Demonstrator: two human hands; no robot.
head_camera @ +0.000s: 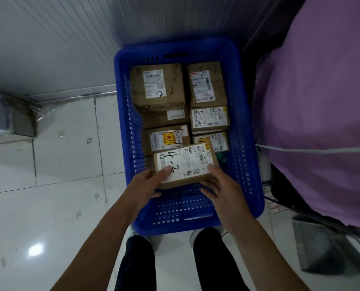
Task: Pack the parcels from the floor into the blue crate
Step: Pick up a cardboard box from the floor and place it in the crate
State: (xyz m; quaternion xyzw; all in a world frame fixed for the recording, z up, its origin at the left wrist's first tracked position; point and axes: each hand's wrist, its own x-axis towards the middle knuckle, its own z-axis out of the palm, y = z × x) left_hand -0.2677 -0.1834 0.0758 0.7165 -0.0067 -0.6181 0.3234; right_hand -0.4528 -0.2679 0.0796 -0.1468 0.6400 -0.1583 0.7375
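Cardboard parcel (186, 164) over blue crate (118, 85) | left hand (145, 185), right hand (225, 190): fingers (208, 194) clamped on its ends | fingertips partly hidden beneath

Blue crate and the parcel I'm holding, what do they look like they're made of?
The blue crate looks like moulded plastic, slightly glossy, with slotted walls. The held parcel is apparently brown cardboard, matte, with a white paper label on top; corrugation can't be confirmed.

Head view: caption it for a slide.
Left hand and right hand hold a labelled parcel over the half-filled blue crate.
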